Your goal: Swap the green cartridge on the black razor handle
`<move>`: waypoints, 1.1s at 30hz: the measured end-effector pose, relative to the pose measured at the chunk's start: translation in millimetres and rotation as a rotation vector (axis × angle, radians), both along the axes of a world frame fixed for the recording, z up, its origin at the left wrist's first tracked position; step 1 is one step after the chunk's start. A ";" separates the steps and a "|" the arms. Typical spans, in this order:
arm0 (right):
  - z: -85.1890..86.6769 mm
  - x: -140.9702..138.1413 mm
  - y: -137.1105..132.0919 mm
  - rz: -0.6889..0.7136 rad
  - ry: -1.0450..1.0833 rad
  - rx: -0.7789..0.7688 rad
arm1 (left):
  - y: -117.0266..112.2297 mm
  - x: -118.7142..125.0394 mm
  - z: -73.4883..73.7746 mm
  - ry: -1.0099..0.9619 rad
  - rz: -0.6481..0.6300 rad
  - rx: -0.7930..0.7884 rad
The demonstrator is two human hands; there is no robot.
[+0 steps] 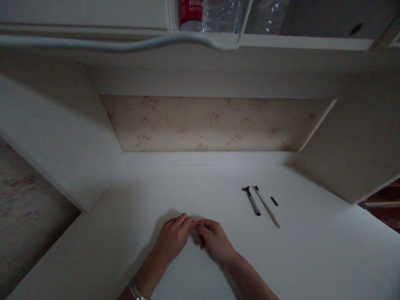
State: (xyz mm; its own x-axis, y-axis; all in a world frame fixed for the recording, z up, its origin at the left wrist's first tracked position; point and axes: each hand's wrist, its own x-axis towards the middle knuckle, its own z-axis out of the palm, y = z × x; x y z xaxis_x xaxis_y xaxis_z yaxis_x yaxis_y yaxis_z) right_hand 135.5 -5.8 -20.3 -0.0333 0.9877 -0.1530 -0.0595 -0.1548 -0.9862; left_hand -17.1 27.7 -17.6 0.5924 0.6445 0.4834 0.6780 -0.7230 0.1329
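Left hand and right hand curled, fingertips touching, lower centre; anything held cannot be told. "NONGF" read on red label, top.

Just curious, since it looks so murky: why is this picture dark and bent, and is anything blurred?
Head view: dim, even light, no glare; the left hand and right hand cast a soft shadow on the desk; the shelf edge overhead looks bowed, likely lens distortion; focus is fair, but where the fingertips meet is too dark to read.
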 end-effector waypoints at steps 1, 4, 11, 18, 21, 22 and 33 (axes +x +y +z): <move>-1.2 -0.2 0.6 -0.011 0.019 -0.008 | 0.0 0.0 -0.2 -0.003 0.003 -0.002; -3.6 -1.3 2.2 -0.034 0.103 -0.060 | 0.2 -0.1 -0.6 -0.002 0.008 -0.014; 0.3 -1.6 -0.5 0.048 0.196 -0.021 | 1.9 -0.9 -1.1 -0.006 0.032 -0.079; 3.3 -1.3 -1.5 0.051 0.132 0.016 | -0.7 1.5 2.1 -0.116 0.032 -0.144; 3.0 -1.7 -0.8 0.049 0.127 0.019 | -1.1 1.6 2.4 -0.131 0.030 -0.160; 2.7 -1.8 -0.6 0.053 0.127 0.022 | -0.9 1.5 2.3 -0.133 0.031 -0.160; -1.5 -2.1 -0.5 0.059 0.104 0.000 | 1.3 -2.6 0.5 -0.034 0.006 -0.089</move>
